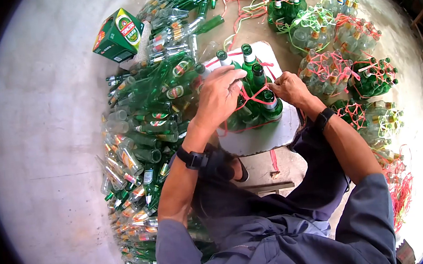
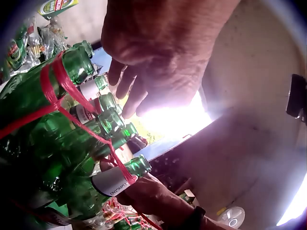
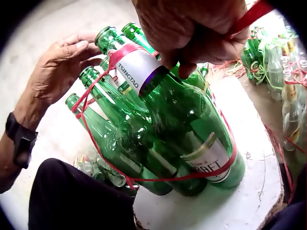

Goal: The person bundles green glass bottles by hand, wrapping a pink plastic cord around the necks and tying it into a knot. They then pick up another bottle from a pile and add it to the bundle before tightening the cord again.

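Working over green bottles [image 1: 259, 79], bunched upright on white board [image 1: 278, 139], between loose heap [image 1: 157, 127] at left and tied bundles [image 1: 325, 72] at right. Clamping right hand [image 1: 291, 91] fingers on red tape [image 3: 254, 18]. Reaching left hand [image 1: 218, 95] over necks, fingers bent loosely, slightly apart; unable to tell whether touching glass.

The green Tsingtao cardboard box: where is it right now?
In the head view, the green cardboard box sits at the upper left, on the person's left, beside the heap of loose glass bottles.
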{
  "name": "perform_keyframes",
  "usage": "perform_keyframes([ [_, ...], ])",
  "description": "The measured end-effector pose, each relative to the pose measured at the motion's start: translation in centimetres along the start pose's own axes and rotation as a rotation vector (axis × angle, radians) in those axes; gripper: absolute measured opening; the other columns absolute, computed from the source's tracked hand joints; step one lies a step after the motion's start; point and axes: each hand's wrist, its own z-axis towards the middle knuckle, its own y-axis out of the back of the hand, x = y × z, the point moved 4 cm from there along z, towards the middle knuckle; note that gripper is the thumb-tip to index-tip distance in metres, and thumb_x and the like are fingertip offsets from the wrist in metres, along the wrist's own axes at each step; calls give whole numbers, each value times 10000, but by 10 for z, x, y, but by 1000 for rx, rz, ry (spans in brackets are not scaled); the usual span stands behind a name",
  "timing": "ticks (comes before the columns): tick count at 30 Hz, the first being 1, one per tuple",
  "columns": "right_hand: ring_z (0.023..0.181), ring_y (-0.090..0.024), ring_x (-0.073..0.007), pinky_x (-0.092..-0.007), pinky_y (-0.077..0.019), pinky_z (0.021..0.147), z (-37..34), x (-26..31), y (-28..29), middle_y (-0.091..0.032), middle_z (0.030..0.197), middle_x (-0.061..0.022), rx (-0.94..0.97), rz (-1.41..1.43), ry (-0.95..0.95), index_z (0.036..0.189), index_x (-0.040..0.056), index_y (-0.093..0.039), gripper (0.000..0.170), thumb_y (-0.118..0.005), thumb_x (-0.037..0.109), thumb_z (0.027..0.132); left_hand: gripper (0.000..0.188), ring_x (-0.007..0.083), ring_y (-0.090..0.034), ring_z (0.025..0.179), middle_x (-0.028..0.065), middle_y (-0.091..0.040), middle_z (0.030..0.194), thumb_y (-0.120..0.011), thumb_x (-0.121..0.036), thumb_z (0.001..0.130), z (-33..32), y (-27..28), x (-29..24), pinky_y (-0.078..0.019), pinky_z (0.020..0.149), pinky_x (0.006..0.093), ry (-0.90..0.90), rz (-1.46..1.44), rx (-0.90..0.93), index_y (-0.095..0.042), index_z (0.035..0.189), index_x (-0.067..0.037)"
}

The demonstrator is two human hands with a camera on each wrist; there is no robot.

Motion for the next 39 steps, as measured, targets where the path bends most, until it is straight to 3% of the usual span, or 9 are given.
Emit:
perform_keyframes([
  [5, 817, -699, -374, -451, -536, 782, 4, -10, -6, -705, 822, -229, -16, -6, -83, 805, 12, -752, 455, -719, 466, 815, 246, 297, -639, 1115, 121, -699, 1157, -600, -142, 944, 6, 9, 4, -469, 1005, 391, 1, -111, 102, -704, 1148, -54],
  [7, 812, -699, -375, -451, -536, 779, 6, -7, -4, -703, 818, -231, 17, -7, -95, 789, 3, -742, 468, -723, 470, 811, 266, 249, -636, 1137, 105, -703, 1179, -573, -183, 981, 6, 17, 8, -466, 1010, 356, 256, -338, 173, -696, 1157, -27],
  [13, 760, -695, -373, -472, -535, 749, 6, 0, 2, -687, 782, -233, 21, -58, -75, 716, -27, -686, 506, -736, 470, 801, 262, 215, -645, 1056, 101, -694, 1153, -537, -177, 996, 11, 5, 10, -483, 957, 331, 224, -322, 256, -687, 1133, -13],
  [16, 758, -693, -379, -476, -535, 749, 6, -2, 1, -685, 781, -238, 18, -58, -87, 712, -34, -680, 512, -739, 467, 797, 217, 251, -652, 943, 142, -682, 1054, -552, -146, 970, 16, -6, 0, -505, 868, 362, 23, -202, 273, -653, 1084, 8],
  [20, 745, -694, -376, -468, -537, 748, 8, -6, -2, -683, 758, -233, 24, -25, -63, 706, -36, -680, 515, -738, 467, 796, 205, 273, -651, 925, 142, -681, 1039, -567, -126, 947, 20, -6, 2, -510, 856, 372, 111, -227, 299, -660, 1086, -9],
  [22, 737, -694, -370, -464, -537, 744, 11, -9, -4, -682, 746, -228, 10, -15, -47, 703, -34, -683, 514, -737, 470, 794, 202, 297, -655, 911, 139, -681, 1024, -586, -128, 922, 21, -2, -4, -517, 843, 378, -15, -136, 246, -663, 1075, -22],
  [26, 714, -693, -344, -452, -535, 728, 12, -14, -9, -673, 714, -216, 30, 29, -81, 689, -28, -686, 524, -738, 485, 781, 190, 310, -654, 915, 127, -679, 994, -604, -114, 879, 14, -18, 9, -515, 841, 384, -28, -116, 321, -682, 1041, -49],
  [31, 628, -649, -280, -427, -522, 664, 22, -18, -14, -628, 632, -173, 60, 31, -45, 599, -32, -632, 592, -732, 528, 763, 244, 273, -588, 1099, 82, -678, 962, -611, -68, 799, 8, -31, -4, -418, 969, 430, -99, 51, 296, -722, 1013, -108],
  [39, 630, -630, -240, -426, -502, 634, 32, -18, -15, -620, 635, -146, 115, 14, -50, 644, -67, -597, 772, -762, 688, 667, 390, 225, -595, 1120, 38, -698, 1000, -583, -101, 844, 4, -48, -4, -346, 968, 477, -25, 208, 461, -680, 1215, -172],
])
